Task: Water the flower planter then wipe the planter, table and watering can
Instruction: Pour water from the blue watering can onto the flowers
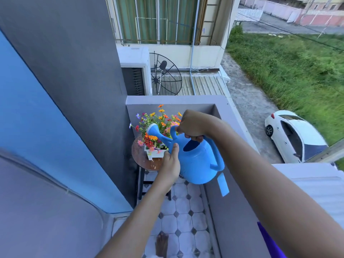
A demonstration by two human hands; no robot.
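A blue watering can (200,161) hangs tilted over a white planter (155,154) full of orange, red and pink flowers (158,123). The can's spout head (153,130) points left into the blooms. My right hand (193,125) is shut on the can's top handle. My left hand (170,164) presses against the can's front near the base of the spout, fingers together. The planter stands on a small round brown table (141,159) in the balcony corner. My left hand hides the table's near edge.
A grey balcony parapet (232,116) runs along the right and the far side, with a grey and blue wall (78,90) on the left. The floor has white tiles (186,211). Below, outside, are a white car (294,136) and grass.
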